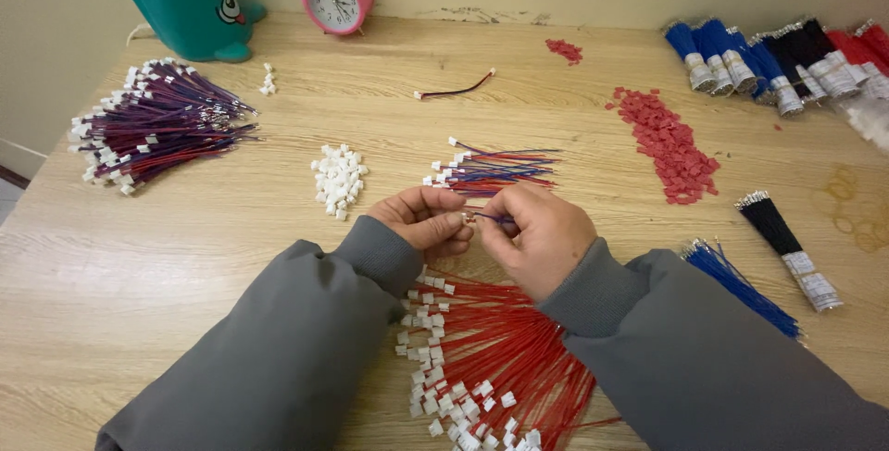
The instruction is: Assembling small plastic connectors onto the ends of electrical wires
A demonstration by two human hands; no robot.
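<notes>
At frame centre, a small white connector [468,218] is pinched by the left hand [421,221], while a blue wire [493,219] is gripped by the right hand [542,238]. Bare surface [139,266] is left at lower left; red wires [500,349] crowd the lower edge.

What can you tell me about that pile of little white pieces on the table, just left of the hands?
The white pile is a loose heap of small, blocky connector housings that look like white plastic. They lie jumbled, some stacked, on the bare wooden table, just beyond the left hand. Nothing touches the heap; the hand is close but apart. A few similar pieces lie farther back, near the teal holder.
</notes>
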